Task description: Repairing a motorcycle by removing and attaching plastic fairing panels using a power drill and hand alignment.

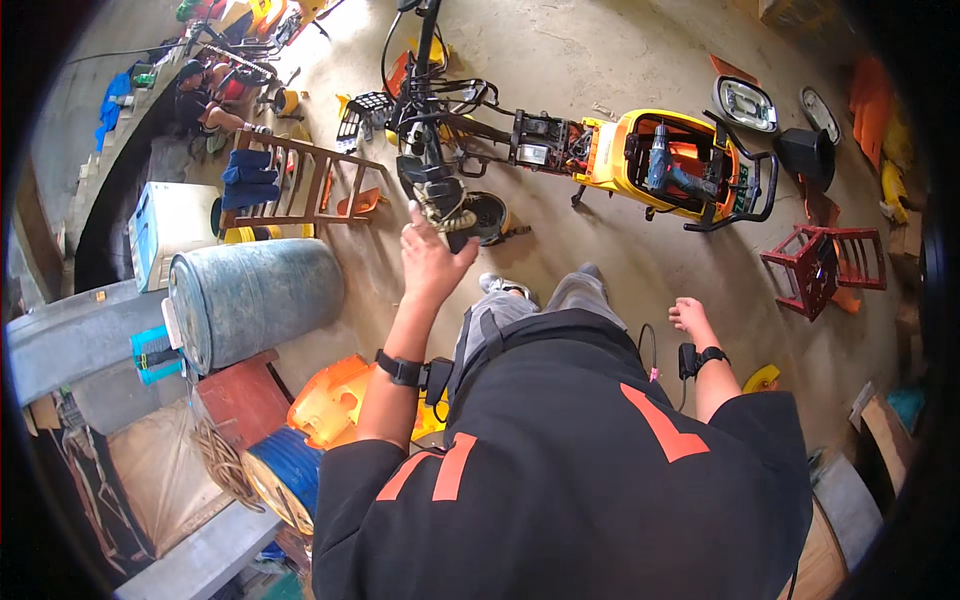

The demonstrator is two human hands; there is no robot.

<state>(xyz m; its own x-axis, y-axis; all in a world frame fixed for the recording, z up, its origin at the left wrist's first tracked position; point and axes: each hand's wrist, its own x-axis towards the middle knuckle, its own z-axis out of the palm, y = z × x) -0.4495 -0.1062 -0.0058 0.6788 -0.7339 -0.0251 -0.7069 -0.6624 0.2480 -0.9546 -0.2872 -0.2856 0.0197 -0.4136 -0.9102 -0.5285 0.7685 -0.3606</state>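
My left hand [432, 262] is raised at the front end of a partly stripped motorbike [500, 130], fingers and thumb apart. Its fingertips are by a bundle of pale coiled wiring [447, 205]; whether they touch it I cannot tell. A dark round bowl-like part [487, 218] sits just beyond that hand. My right hand [688, 315] hangs at my right side with loosely bent, parted fingers and nothing visible in it. On the bike's yellow rear body [605, 155], a blue cordless drill [660, 165] lies across the open seat space.
To my left are a blue barrel [262, 300], a wooden ladder-like frame [318, 185] and a spool of blue cable [285, 475]. Orange body panels [335, 400] lie near my left arm. A red stool [805, 270] stands right. Another person [200, 105] sits far left.
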